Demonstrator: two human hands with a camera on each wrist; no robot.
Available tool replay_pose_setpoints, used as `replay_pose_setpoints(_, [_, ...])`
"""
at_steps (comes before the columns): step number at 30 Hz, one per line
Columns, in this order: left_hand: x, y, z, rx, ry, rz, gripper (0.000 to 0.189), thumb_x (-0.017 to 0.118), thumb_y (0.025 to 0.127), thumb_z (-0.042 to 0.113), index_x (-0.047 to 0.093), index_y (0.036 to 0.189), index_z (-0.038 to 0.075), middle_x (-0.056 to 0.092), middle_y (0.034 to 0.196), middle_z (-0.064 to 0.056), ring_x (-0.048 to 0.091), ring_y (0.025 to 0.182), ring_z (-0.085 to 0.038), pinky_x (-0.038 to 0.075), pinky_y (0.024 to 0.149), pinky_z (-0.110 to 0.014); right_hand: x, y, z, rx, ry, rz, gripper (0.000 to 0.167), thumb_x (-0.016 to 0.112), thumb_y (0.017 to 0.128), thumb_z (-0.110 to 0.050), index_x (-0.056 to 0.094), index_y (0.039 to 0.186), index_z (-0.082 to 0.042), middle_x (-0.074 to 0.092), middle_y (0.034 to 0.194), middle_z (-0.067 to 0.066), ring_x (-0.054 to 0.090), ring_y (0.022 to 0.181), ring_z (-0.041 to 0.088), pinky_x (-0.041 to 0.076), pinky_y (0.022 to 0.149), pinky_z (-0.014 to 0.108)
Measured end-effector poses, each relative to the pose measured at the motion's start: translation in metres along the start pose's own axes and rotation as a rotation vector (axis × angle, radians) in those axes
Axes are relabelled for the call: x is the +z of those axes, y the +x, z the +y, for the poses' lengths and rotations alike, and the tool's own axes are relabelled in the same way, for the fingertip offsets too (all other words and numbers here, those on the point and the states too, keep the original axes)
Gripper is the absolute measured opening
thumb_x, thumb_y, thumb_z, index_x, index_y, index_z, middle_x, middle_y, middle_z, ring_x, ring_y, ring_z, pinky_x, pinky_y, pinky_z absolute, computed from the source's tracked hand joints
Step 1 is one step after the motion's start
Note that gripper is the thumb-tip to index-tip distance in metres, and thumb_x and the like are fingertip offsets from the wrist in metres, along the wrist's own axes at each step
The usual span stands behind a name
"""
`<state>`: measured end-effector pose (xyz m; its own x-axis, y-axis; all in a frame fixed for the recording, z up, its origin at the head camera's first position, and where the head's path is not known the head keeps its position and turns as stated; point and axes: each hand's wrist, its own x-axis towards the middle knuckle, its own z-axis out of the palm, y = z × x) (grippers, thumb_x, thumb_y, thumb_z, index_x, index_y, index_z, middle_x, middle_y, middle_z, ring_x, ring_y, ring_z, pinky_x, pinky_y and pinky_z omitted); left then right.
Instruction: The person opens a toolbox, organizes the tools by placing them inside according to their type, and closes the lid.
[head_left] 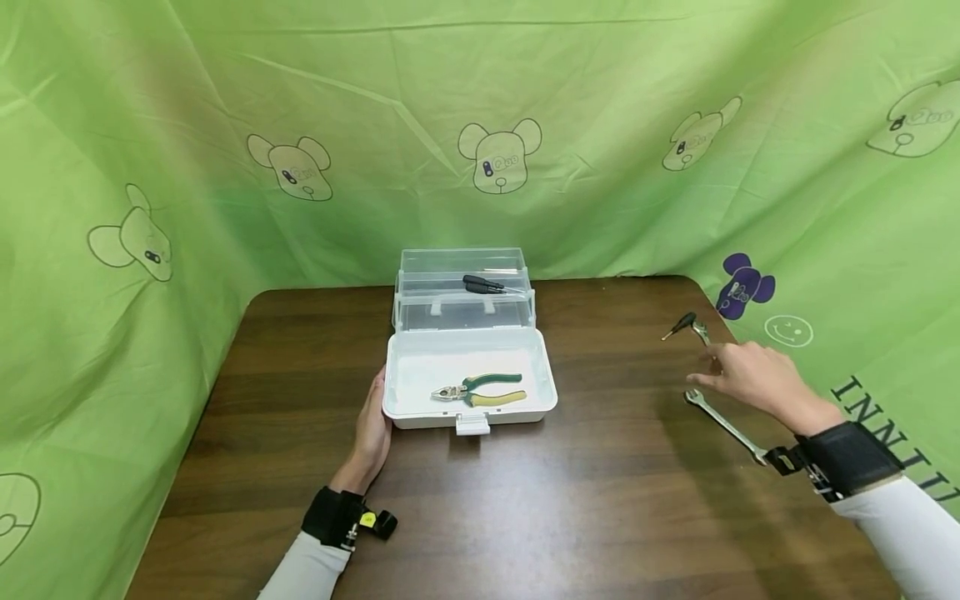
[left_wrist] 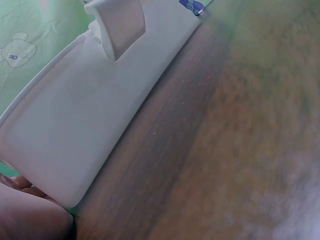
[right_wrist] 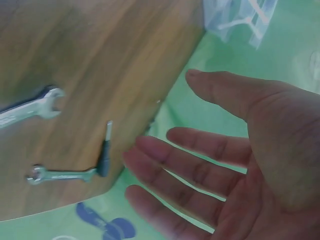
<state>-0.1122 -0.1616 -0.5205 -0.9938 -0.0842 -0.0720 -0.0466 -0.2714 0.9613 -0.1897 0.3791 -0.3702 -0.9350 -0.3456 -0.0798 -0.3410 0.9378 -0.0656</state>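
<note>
My left hand (head_left: 371,433) rests against the left side of a white toolbox (head_left: 552,392), its fingers partly hidden behind the box's corner in the left wrist view. Inside the box's base lie combination pliers (head_left: 469,390) with one green and one yellow handle. Over the right part of the table hovers my right hand (head_left: 757,379), holding nothing, its fingers loosely spread in the right wrist view. Below it are a large wrench (head_left: 727,426), a smaller wrench (right_wrist: 65,175) and a black-handled screwdriver (head_left: 682,323), the last two lying end to end.
The toolbox's clear tiered trays (head_left: 465,315) stand opened up behind its base, with black-handled screwdrivers (head_left: 482,284) in one of them. A latch (head_left: 472,426) hangs at the box's front. Green printed cloth (head_left: 390,208) surrounds the brown wooden table (head_left: 525,517).
</note>
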Motion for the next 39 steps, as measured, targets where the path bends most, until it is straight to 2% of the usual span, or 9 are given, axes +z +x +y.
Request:
replay_pose_setpoints(6, [0.001,-0.001,0.002,0.004,0.000,0.003,0.061,0.019,0.119,0.034,0.010,0.169,0.001,0.008,0.178,-0.014,0.005,0.163,-0.025,0.006,0.132,-0.045,0.016,-0.014,0.013,0.044,-0.001,-0.033,0.047,0.083,0.089,-0.041,0.078,0.112,0.000,0.078,0.091,0.018,0.071,0.070,0.042,0.051,0.049,0.056])
replay_pose_setpoints(10, [0.001,-0.001,0.002,0.005,0.012,-0.001,0.062,0.018,0.119,0.035,0.010,0.169,0.000,0.008,0.177,-0.015,0.004,0.164,-0.027,0.006,0.132,-0.046,0.025,-0.022,0.023,0.056,0.017,-0.074,0.035,0.083,0.089,-0.034,0.079,0.103,-0.002,0.078,0.088,0.017,0.071,0.073,0.043,0.053,0.052,0.057])
replay_pose_setpoints(14, [0.000,-0.001,0.002,0.008,0.015,-0.002,0.062,0.019,0.119,0.035,0.009,0.169,0.000,0.007,0.177,-0.016,0.004,0.164,-0.028,0.005,0.132,-0.047,0.035,-0.028,0.031,0.076,0.046,-0.138,0.023,0.085,0.086,-0.034,0.079,0.088,-0.012,0.076,0.084,0.014,0.070,0.070,0.036,0.051,0.051,0.051])
replay_pose_setpoints(16, [0.000,-0.001,0.002,0.012,0.010,-0.002,0.061,0.018,0.119,0.034,0.010,0.169,0.000,0.008,0.177,-0.015,0.005,0.163,-0.027,0.006,0.132,-0.047,0.040,-0.031,0.036,0.089,0.053,-0.164,0.022,0.086,0.085,-0.036,0.076,0.080,-0.017,0.073,0.081,0.012,0.068,0.069,0.033,0.049,0.050,0.050])
replay_pose_setpoints(18, [0.000,-0.001,0.001,0.017,0.005,-0.003,0.061,0.018,0.119,0.034,0.010,0.169,0.000,0.009,0.177,-0.015,0.005,0.163,-0.027,0.006,0.132,-0.047,0.045,-0.034,0.039,0.110,0.056,-0.191,0.028,0.087,0.083,-0.038,0.069,0.072,-0.019,0.068,0.075,0.007,0.064,0.067,0.028,0.046,0.050,0.047])
replay_pose_setpoints(22, [0.001,-0.001,0.000,0.016,-0.002,-0.001,0.060,0.018,0.119,0.033,0.011,0.169,0.000,0.009,0.177,-0.015,0.006,0.163,-0.026,0.006,0.132,-0.046,0.054,-0.039,0.045,0.137,0.050,-0.213,0.040,0.088,0.081,-0.040,0.056,0.066,-0.021,0.056,0.070,0.001,0.054,0.066,0.024,0.041,0.051,0.043])
replay_pose_setpoints(32, [0.000,-0.001,0.000,0.011,0.015,-0.004,0.061,0.018,0.119,0.035,0.010,0.169,0.001,0.008,0.177,-0.015,0.004,0.164,-0.027,0.005,0.132,-0.047,0.068,-0.044,0.049,0.160,0.082,-0.209,0.043,0.087,0.081,-0.033,0.050,0.063,-0.023,0.047,0.065,-0.005,0.047,0.062,0.019,0.033,0.051,0.037])
replay_pose_setpoints(39, [0.001,-0.001,0.000,0.016,0.006,-0.004,0.061,0.019,0.119,0.034,0.011,0.169,0.001,0.009,0.177,-0.014,0.005,0.163,-0.026,0.006,0.132,-0.046,0.074,-0.047,0.049,0.148,0.081,-0.140,0.035,0.082,0.076,-0.017,0.051,0.063,-0.023,0.050,0.066,-0.005,0.046,0.062,0.018,0.033,0.051,0.037])
